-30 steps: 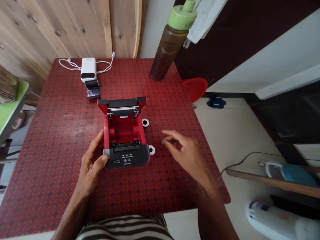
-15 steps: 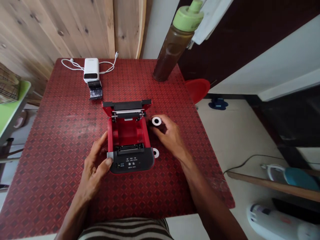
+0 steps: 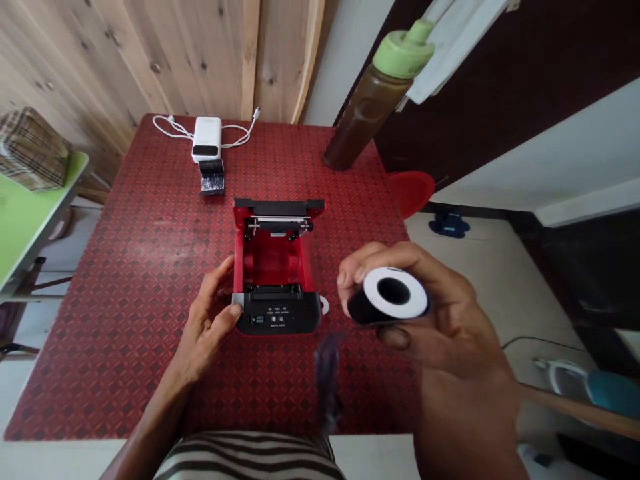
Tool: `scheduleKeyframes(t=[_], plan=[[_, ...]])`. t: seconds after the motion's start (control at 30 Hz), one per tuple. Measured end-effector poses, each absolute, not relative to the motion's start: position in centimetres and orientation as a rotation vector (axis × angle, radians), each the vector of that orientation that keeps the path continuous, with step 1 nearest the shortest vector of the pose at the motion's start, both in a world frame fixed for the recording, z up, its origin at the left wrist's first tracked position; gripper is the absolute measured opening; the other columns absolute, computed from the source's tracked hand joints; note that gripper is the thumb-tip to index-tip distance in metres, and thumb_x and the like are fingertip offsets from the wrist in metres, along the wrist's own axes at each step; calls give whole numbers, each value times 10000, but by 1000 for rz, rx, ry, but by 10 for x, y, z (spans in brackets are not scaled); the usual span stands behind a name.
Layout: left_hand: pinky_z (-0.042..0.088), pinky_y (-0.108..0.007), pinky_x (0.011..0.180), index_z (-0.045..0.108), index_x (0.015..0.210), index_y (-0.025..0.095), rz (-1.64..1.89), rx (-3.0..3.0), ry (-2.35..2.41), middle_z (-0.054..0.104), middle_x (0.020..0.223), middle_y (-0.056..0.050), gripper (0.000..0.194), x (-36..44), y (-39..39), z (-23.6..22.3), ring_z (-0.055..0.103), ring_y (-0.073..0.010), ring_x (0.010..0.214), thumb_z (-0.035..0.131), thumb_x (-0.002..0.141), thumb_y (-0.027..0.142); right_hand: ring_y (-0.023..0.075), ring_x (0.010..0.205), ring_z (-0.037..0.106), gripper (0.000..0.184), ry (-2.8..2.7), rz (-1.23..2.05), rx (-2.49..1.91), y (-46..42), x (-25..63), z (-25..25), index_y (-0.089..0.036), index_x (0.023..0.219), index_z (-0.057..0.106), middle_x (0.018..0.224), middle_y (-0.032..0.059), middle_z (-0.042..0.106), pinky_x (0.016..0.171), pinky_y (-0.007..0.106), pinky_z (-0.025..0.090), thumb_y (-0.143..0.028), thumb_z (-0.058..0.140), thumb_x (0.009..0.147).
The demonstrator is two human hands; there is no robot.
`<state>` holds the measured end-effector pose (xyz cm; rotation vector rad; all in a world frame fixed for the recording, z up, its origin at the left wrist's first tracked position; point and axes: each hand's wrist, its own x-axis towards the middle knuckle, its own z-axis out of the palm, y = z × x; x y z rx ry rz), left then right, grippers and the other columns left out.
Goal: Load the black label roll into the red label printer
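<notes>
A red and black receipt printer (image 3: pixel 280 315) stands on the table with its lid (image 3: pixel 279 208) raised, so its red paper compartment (image 3: pixel 270 260) shows bare inside. My left hand (image 3: pixel 207 327) grips the printer's left side, thumb on the grey corner piece and fingers along the wall. Held up close to the camera, right of the printer, my right hand (image 3: pixel 440 313) grasps a paper roll (image 3: pixel 370 303) with a white end, a dark hollow core and a dark outer side. A blurred dark strip (image 3: pixel 327 373) hangs below it. Another roll (image 3: pixel 325 305) peeks out beside the printer's right edge.
Toward the back left of the patterned red table (image 3: pixel 165 320) lies a white power bank (image 3: pixel 207 137) with a white cable, a black strip (image 3: pixel 212 179) in front of it. A tall brown bottle (image 3: pixel 365 107) with a green cap stands at the back right. A red stool (image 3: pixel 413 192) is beyond the table's edge.
My right hand has lifted the paper roll from beside the printer up toward the camera and to the right. My left hand stays on the printer. The view has shifted slightly.
</notes>
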<state>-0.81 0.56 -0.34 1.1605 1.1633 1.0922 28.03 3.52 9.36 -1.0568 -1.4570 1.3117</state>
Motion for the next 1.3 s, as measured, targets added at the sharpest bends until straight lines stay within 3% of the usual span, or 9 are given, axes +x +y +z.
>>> scheduleKeyframes(t=[0.1,0.27,0.4,0.53,0.67,0.77,0.87,1.17,1.3], plan=[[600,-571,1183,557,1689,344,1086,1145,1143,526,1789,-93,670,-8,5,-3,409,-431,1707,715,1065,530,236,826,678,385,-1451,1428,-1045,42,273,92,-330,1119,793,981,34,730,690,369,588,-606,915,878],[521,-586,1254,536,1694,332,1073,1135,1128,573,1717,-117,668,-7,5,-4,585,-379,1557,700,1078,531,198,768,646,345,-1506,1588,-1090,53,252,79,-270,1150,765,901,15,709,677,327,542,-583,705,1017],[487,-600,1282,526,1698,322,1056,1106,1126,600,1673,-122,678,-6,4,-3,611,-367,1510,699,1079,537,196,840,695,279,-1788,1358,-1251,59,238,79,-247,1160,739,977,25,766,734,322,550,-489,621,1088],[481,-602,1290,536,1695,323,1060,1083,1131,617,1656,-126,682,-5,4,-2,607,-372,1515,710,1072,537,238,1065,774,204,-2075,1111,-1238,67,230,83,-252,1246,737,1220,61,826,943,387,607,-334,670,1072],[443,-644,1304,535,1703,311,1064,1096,1164,606,1674,-143,705,-5,3,-4,557,-396,1566,715,1062,540,276,1145,774,176,-2277,793,-1350,74,221,79,-255,1168,751,1205,71,836,1050,457,607,-168,664,1043],[488,-645,1258,554,1693,305,1069,1088,1176,620,1659,-150,716,-5,3,-4,552,-413,1562,730,1041,543,285,1144,767,206,-2381,652,-1427,77,214,72,-252,1068,744,1141,73,826,1030,458,613,-81,642,1014],[531,-632,1212,578,1676,312,1073,1073,1185,630,1652,-145,709,-5,3,-4,558,-419,1550,743,1024,536,286,1149,766,237,-2441,620,-1470,81,210,67,-246,1087,736,1145,78,815,1011,457,624,-57,618,1005],[467,-658,1260,532,1704,315,1062,1115,1177,609,1678,-146,702,-6,1,-8,536,-414,1577,706,1063,542,293,937,789,193,-2632,538,-1605,92,197,73,-224,1036,737,1040,105,806,784,393,594,-72,725,916],[493,-647,1241,535,1703,322,1052,1102,1181,626,1658,-143,703,-6,2,-6,557,-409,1555,708,1058,542,302,877,800,215,-2631,512,-1676,92,194,75,-230,1103,761,1019,96,843,728,397,564,-103,739,932]])
